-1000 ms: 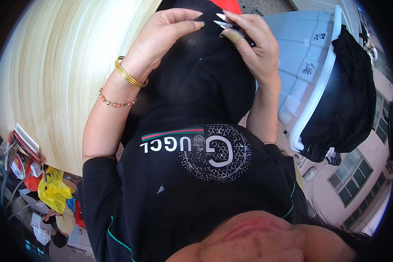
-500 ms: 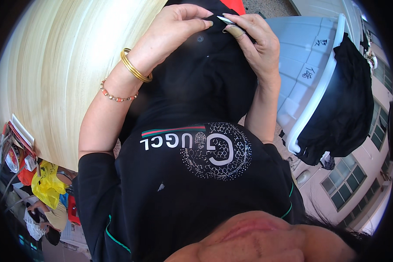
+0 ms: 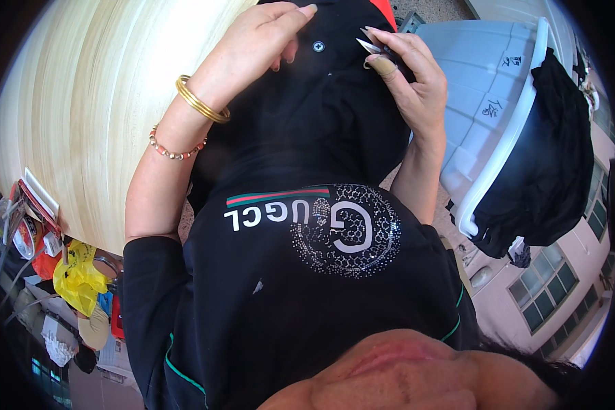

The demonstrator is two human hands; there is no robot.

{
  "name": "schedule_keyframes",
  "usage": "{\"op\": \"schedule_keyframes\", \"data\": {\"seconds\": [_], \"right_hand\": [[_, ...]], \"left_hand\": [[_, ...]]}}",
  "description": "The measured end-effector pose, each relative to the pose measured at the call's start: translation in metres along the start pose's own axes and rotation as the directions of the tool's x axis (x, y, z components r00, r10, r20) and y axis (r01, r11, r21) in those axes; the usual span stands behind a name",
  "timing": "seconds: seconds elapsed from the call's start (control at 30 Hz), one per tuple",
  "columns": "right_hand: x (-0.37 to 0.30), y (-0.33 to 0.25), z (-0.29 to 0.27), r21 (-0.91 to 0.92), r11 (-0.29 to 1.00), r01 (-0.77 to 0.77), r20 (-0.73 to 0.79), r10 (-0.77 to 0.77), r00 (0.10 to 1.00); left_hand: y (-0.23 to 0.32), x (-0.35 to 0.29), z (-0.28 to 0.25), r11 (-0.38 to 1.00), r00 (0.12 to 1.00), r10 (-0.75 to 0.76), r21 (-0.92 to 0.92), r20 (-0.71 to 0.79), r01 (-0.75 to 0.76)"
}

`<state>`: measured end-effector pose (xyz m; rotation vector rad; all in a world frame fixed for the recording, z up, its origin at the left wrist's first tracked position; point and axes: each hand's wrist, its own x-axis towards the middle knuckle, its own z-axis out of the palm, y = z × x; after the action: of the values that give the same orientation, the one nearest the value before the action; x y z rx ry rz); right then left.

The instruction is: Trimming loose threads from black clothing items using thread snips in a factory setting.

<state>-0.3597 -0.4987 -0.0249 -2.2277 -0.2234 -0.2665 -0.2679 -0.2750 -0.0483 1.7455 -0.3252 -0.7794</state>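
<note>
Black cloth (image 3: pixel 342 89) lies over my lap, with a small round button (image 3: pixel 318 46) showing between my hands. On the right, my right hand (image 3: pixel 411 78) is closed around small thread snips (image 3: pixel 370 46), their pointed silver blades sticking out toward the left. A tan wrap covers its thumb. At the cloth's left side is my left hand (image 3: pixel 270 37), one finger stretched toward the right and others curled below, apart from it. Nothing shows between those fingers. Gold bangles and a beaded bracelet are on that wrist.
A pale wood-grain table (image 3: pixel 82 116) stands at my left. To my right is a light-blue plastic bin (image 3: pixel 458 89) with black cloth (image 3: pixel 547 164) hanging over its rim. A yellow plastic bag (image 3: pixel 82 280) is at lower left, with a person near it.
My left hand has moved left and up, away from the snips. My right hand has shifted slightly right and down with the snips. The button now shows more plainly between them.
</note>
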Motion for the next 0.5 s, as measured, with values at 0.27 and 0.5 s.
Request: {"op": "schedule_keyframes", "data": {"seconds": [0.27,0.5], "right_hand": [[0.002,-0.011,0.011,-0.128,0.991,0.041,0.121,-0.026,0.992],[0.002,-0.013,0.007,-0.132,0.989,0.069,0.091,-0.057,0.994]], "left_hand": [[-0.004,-0.012,0.000,0.990,0.998,-0.030,-0.136,0.052,0.037],[-0.005,-0.014,0.003,0.984,0.998,-0.005,-0.179,0.055,0.014]]}}
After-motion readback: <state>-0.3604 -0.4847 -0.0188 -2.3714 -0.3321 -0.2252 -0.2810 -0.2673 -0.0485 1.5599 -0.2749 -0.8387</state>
